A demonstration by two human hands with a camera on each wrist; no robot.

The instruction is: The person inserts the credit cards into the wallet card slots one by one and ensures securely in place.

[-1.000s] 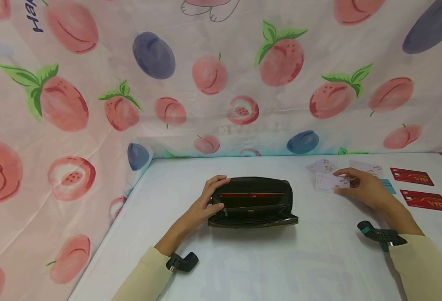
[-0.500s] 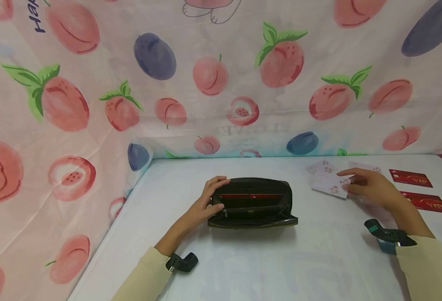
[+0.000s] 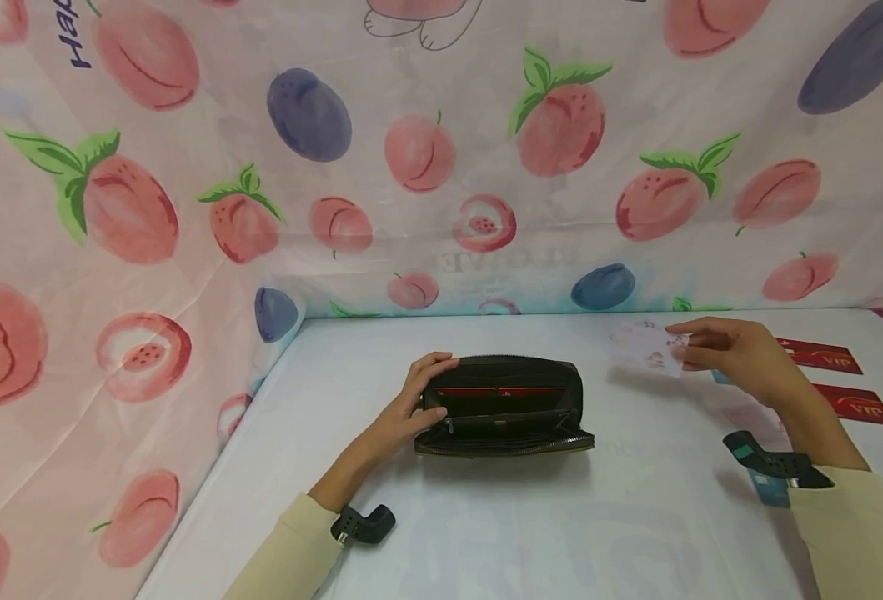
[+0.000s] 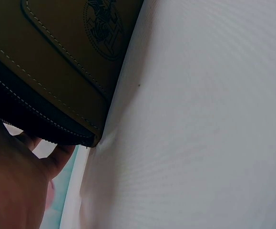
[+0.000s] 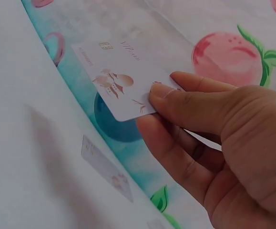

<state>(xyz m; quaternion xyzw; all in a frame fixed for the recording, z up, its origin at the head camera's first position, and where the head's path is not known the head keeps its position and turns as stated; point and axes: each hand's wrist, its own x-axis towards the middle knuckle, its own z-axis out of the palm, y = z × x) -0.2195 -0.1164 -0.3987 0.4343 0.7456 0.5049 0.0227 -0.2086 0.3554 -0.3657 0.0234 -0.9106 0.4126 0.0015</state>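
My left hand [image 3: 409, 402] grips the left end of a black zip-around wallet [image 3: 504, 425], thumb at the inner edge and fingers along the back. The wallet stands spread wide, with two red cards [image 3: 479, 390] showing in a slot inside. In the left wrist view its brown stitched outside [image 4: 56, 62] carries a dark round emblem. My right hand [image 3: 745, 358] pinches a pale VIP card [image 5: 114, 81] between thumb and fingers, raised over the table. Below it in the right wrist view lies another pale card [image 5: 108, 167].
Two red VIP cards [image 3: 865, 406] lie at the right, partly behind my right hand and arm. A blue card [image 3: 770, 487] shows under the wrist camera, and a pale pinkish card [image 3: 755, 419] lies beside the forearm. A peach-printed cloth [image 3: 441, 167] hangs behind the white table [image 3: 531, 533].
My right hand has lifted the pale card from the tabletop, moving slightly right and then up. My left hand and the wallet have stayed in place.
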